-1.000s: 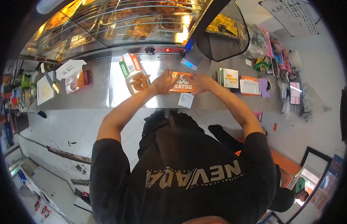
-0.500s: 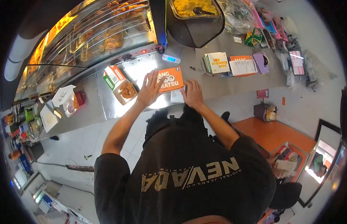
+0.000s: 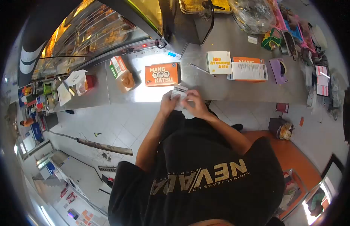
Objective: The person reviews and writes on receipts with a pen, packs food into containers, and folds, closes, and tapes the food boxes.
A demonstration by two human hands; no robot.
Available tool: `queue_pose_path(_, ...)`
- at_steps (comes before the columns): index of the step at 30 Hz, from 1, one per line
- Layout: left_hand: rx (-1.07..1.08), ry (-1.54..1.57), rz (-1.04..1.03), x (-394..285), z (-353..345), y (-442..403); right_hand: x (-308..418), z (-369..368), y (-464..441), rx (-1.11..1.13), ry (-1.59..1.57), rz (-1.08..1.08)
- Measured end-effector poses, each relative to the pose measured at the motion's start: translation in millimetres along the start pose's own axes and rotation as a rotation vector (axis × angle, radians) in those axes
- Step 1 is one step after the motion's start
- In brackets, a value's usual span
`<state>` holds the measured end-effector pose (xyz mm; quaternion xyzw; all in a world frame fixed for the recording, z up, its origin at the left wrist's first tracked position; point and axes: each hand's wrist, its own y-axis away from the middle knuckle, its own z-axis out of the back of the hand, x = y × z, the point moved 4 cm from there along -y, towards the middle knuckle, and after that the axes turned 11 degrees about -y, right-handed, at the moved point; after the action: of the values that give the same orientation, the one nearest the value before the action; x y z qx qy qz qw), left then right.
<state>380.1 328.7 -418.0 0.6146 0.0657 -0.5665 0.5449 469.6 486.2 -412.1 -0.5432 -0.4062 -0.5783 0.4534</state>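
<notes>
Close to my body, at the front edge of the steel counter, both hands hold a small printed paper slip (image 3: pixel 179 91), which looks like a receipt. My left hand (image 3: pixel 168 103) pinches its left side, and my right hand (image 3: pixel 195 104) grips the right side with bent fingers. Just beyond the slip lies a closed orange box (image 3: pixel 162 74) lettered "MANG KATSU", touched by neither hand. Left of it stands an open green, white and orange box (image 3: pixel 120 69) with fried food (image 3: pixel 127 80) at its near end.
A pen (image 3: pixel 202 70), a white card box (image 3: pixel 219 63) and another orange box (image 3: pixel 248 69) under a printed sheet lie to the right, beside a purple tape dispenser (image 3: pixel 278 71). Behind are a small scale (image 3: pixel 172 54) and a glass food warmer (image 3: pixel 103 37). An open food box (image 3: pixel 82 83) sits far left.
My left hand has let go of the orange box and moved back toward my body. Both hands now hold the paper slip, lifted off the counter. The camera view has shifted.
</notes>
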Motion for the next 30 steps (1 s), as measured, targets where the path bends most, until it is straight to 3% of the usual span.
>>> queue_pose_path(1,-0.012,-0.214,-0.058,-16.8,7.5,6.2,-7.7,4.9,-7.0,-0.088,-0.067,-0.038)
queue_pose_path(2,0.016,-0.35,-0.195,-25.5,14.5,6.4,-34.0,-4.1,-9.1,-0.188,-0.381,-0.27)
queue_pose_path(3,0.046,-0.486,-0.329,-31.6,24.4,2.7,-34.3,-5.4,-23.3,-0.045,-0.431,-0.282)
queue_pose_path(4,0.044,-0.72,-0.306,-24.7,39.5,-11.7,-29.5,-2.5,-45.7,0.097,-0.478,-0.289)
queue_pose_path(5,-0.043,-0.695,-0.392,-46.3,50.2,-16.9,-25.3,-2.5,-65.4,0.238,-0.522,-0.29)
queue_pose_path(6,0.054,-0.695,-0.474,-55.1,65.7,-29.8,-26.2,-3.3,-81.3,0.193,-0.455,-0.313)
queue_pose_path(7,0.092,-0.561,-0.361,-33.7,86.4,-60.1,-24.3,-9.5,-96.2,0.142,-0.388,-0.335)
queue_pose_path(8,0.114,-0.504,-0.353,-64.8,100.2,-55.7,-22.4,-16.1,-106.1,0.087,-0.319,-0.358)
queue_pose_path(9,0.02,-0.643,-0.443,-85.3,114.4,-57.8,-24.3,-24.3,-112.4,0.025,-0.196,-0.308)
queue_pose_path(12,-0.078,-0.777,-0.463,-72.0,139.3,-96.3,-30.3,-42.4,-132.4,-0.102,0.256,-0.219)
queue_pose_path(15,-0.085,-0.789,-0.561,-62.1,144.1,-110.5,-33.3,-44.9,-135.9,-0.206,0.308,-0.279)
queue_pose_path(17,-0.004,-0.739,-0.521,-60.9,134.9,-111.6,-10.9,-32.3,-132.9,-0.204,0.303,-0.248)
queue_pose_path(18,-0.033,-0.887,-0.622,-76.2,129.7,-98.5,-1.3,-22.8,-123.2,-0.209,0.305,-0.242)
queue_pose_path(19,0.013,-0.81,-0.662,-77.5,128.2,-97.8,-0.6,-15.2,-111.7,-0.129,0.381,-0.289)
queue_pose_path(21,0.026,-0.875,-0.851,-70.4,125.7,-109.0,1.0,17.9,-79.5,-0.004,0.538,-0.404)
queue_pose_path(22,-0.031,-0.85,-0.848,-53.8,127.7,-125.1,3.0,40.8,-54.5,-0.016,0.509,-0.413)
queue_pose_path(23,-0.137,-0.947,-0.896,-79.2,124.4,-100.7,2.3,62.9,-23.6,-0.025,0.48,-0.419)
queue_pose_path(24,-0.247,-0.899,-1.028,-85.0,122.8,-85.0,1.7,88.7,3.9,-0.028,0.451,-0.416)
queue_pose_path(25,-0.209,-1.012,-1.013,-90.0,121.5,-75.6,-4.5,126.6,31.5,-0.115,0.52,-0.431)
queue_pose_path(26,-0.046,-0.856,-0.793,-47.2,129.4,-106.3,-6.2,166.6,58.2,-0.192,0.585,-0.442)
queue_pose_path(27,-0.01,-0.758,-0.687,-51.2,131.1,-99.0,-4.6,215.8,75.0,-0.341,0.507,-0.545)
queue_pose_path(28,-0.101,-0.995,-1.062,-75.3,119.2,-73.8,-6.2,270.6,84.1,-0.482,0.415,-0.641)
queue_pose_path(30,-0.093,-1.077,-1.016,-62.3,120.7,-73.0,-22.1,383.3,101.1,-0.893,0.479,-0.418)
